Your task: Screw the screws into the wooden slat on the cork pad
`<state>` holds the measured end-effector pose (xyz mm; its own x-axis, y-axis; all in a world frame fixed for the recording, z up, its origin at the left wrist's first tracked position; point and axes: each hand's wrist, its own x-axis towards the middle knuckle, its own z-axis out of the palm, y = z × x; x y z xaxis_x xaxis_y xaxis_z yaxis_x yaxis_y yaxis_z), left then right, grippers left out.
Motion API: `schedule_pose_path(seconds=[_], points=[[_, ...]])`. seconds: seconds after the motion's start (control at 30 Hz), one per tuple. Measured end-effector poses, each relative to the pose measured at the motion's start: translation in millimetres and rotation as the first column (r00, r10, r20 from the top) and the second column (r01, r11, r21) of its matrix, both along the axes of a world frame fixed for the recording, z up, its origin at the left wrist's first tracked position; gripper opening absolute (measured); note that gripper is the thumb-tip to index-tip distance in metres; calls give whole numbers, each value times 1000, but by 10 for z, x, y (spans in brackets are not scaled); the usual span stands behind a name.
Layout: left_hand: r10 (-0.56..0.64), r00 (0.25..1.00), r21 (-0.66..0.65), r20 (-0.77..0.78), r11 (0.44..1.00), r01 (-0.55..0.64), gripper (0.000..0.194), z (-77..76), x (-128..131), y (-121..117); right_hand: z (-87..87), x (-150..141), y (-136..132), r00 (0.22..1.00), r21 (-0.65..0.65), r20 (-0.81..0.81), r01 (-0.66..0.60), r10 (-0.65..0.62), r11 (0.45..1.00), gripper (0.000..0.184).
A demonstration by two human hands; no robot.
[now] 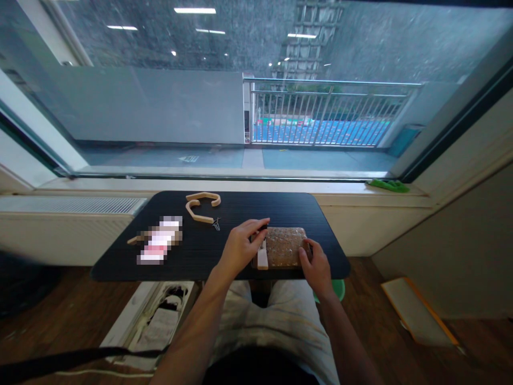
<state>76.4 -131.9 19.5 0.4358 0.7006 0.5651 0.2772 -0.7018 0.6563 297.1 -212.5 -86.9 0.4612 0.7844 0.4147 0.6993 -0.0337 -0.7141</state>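
Observation:
On the black table (236,256) in front of me lies a flat brown block in clear wrap (285,248). A white strip (262,258) runs down its left end. My left hand (241,241) is at the upper left corner, its thumb and fingers closed around a small dark thing that I cannot make out. My right hand (317,264) grips the block's right edge, thumb on top. Two curved wooden hooks (199,217) lie farther back to the left. Small dark metal pieces (217,224) sit beside them.
A blurred pink and white item (160,241) and a wooden stick (134,240) are on the table's left. A large window and sill (240,185) border the far side. Below are an open box (148,321) and a green basin (339,289). A board (419,313) lies right.

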Motion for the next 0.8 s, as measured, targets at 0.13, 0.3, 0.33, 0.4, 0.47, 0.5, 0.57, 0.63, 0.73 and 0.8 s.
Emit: schedule_pose_path(seconds=[0.13, 0.3, 0.33, 0.4, 0.47, 0.5, 0.57, 0.63, 0.73, 0.8], points=[[2, 1000, -20, -10, 1000, -2, 31, -14, 5, 9, -9, 3, -2, 1000, 0, 7, 2, -2, 1000, 42], [12, 1000, -38, 0, 999, -12, 34, -22, 12, 8, -13, 0, -2, 1000, 6, 8, 11, -12, 1000, 43], [13, 1000, -42, 2, 999, -13, 34, -26, 13, 8, -12, -1, -2, 1000, -1, 5, 12, -12, 1000, 43], [10, 1000, -53, 1, 999, -10, 35, -32, 15, 11, -10, -1, -1, 1000, -11, 1, 12, -12, 1000, 44], [8, 1000, -63, 0, 998, -8, 36, -36, 19, 12, -10, 0, 1, 1000, -13, 1, 12, -12, 1000, 43], [7, 1000, -67, 0, 998, -7, 36, -36, 21, 12, -11, 0, 1, 1000, -12, 1, 12, -12, 1000, 43], [1, 1000, -71, 2, 997, -1, 36, -33, 24, 9, -13, 0, 2, 1000, -11, 2, 13, -13, 1000, 44], [-8, 1000, -65, 6, 998, 9, 35, -30, 26, 6, -16, -1, 2, 1000, -12, 2, 13, -13, 1000, 44], [-20, 1000, -37, 8, 999, 20, 34, -33, 25, 3, -13, -5, 1, 1000, -17, -3, 16, -16, 1000, 44], [2, 1000, -13, 6, 1000, -2, 32, -38, 24, 3, -7, -8, 0, 1000, -17, -7, 15, -15, 1000, 45]])
